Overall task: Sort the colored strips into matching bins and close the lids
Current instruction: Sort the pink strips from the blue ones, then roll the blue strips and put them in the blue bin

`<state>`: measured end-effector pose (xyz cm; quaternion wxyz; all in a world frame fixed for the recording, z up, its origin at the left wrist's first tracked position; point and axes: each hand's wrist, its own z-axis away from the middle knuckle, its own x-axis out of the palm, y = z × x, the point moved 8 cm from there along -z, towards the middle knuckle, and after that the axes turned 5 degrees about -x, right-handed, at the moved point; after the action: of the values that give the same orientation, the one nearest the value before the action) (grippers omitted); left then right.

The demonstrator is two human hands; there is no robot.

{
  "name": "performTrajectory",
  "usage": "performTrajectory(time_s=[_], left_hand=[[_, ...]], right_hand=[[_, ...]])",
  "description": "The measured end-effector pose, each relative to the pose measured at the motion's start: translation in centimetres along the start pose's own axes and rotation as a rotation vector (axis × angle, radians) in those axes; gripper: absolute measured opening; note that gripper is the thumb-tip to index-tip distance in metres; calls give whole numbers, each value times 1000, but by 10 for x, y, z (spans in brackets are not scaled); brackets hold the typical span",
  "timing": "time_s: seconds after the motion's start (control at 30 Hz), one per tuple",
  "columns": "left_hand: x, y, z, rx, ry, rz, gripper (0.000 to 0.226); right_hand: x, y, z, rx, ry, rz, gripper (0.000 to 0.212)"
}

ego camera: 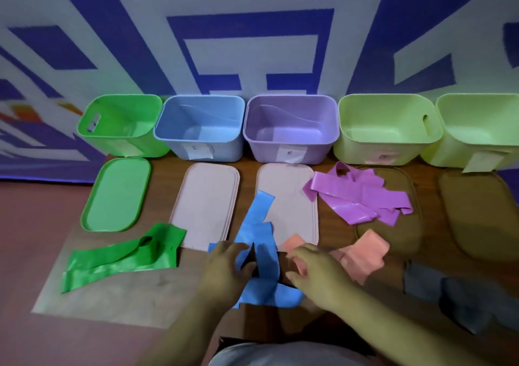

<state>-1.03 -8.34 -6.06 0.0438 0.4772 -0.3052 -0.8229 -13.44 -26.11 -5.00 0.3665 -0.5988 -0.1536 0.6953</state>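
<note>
Plastic bins stand open in a far row on the wooden table (112, 304): a green bin (120, 141), a blue bin (174, 146), a purple bin (261, 149) and two pale green bins (354, 149), with lids lying flat in front.
Glossy green strips (118, 256) lie looped and crumpled at near left, just below the green lid (116, 194). The left hand (224, 270) curls its fingers round the blue strips (254, 222), a shiny tangle reaching from the near edge up between two pale pink lids (205, 205). The right hand (314, 273), close beside it, pinches one of the matte salmon strips (362, 256), the rest heaped to its right. Glossy pink strips (359, 197) lie piled farther back, overlapping a brownish lid (407, 233).
</note>
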Motion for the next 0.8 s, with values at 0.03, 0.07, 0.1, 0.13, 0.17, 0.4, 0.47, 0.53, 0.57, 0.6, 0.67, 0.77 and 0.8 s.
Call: performTrajectory(time_s=[0.03, 0.07, 0.1, 0.13, 0.17, 0.4, 0.47, 0.53, 0.57, 0.6, 0.67, 0.77, 0.8], left_hand=[[-4, -11, -2, 0, -8, -14, 42], [-6, -22, -4, 1, -25, -30, 49], [-8, -33, -6, -9, -49, -52, 56], [-9, -44, -9, -21, -76, -91, 62], [-10, -52, -11, -20, -101, -147, 66], [-3, -71, -17, 186, -324, -299, 73], [5, -70, -18, 252, -386, -270, 66], [14, -68, -19, 295, -447, -272, 67], [18, -67, -20, 308, -473, -283, 67], [22, -66, -21, 323, -488, -300, 66], [28, -64, -23, 339, -492, -308, 58], [28, -60, -28, 322, -474, -210, 42], [26, -57, -29, 315, -468, -176, 37]], right_hand=[[9, -7, -3, -10, -21, 12, 36], [18, -12, -6, -7, -39, 26, 39], [27, -16, -8, 5, -58, 41, 42], [35, -19, -9, 23, -82, 53, 45], [43, -23, -10, 40, -106, 63, 49], [79, -32, -2, 168, -172, 82, 54], [78, -34, -1, 199, -138, 68, 50], [76, -35, 1, 239, -111, 37, 48], [74, -35, 2, 262, -99, 12, 47], [73, -35, 4, 274, -87, -14, 45], [73, -35, 6, 288, -67, -46, 42], [74, -28, 11, 343, -54, -52, 39], [75, -27, 11, 353, -56, -58, 36]])
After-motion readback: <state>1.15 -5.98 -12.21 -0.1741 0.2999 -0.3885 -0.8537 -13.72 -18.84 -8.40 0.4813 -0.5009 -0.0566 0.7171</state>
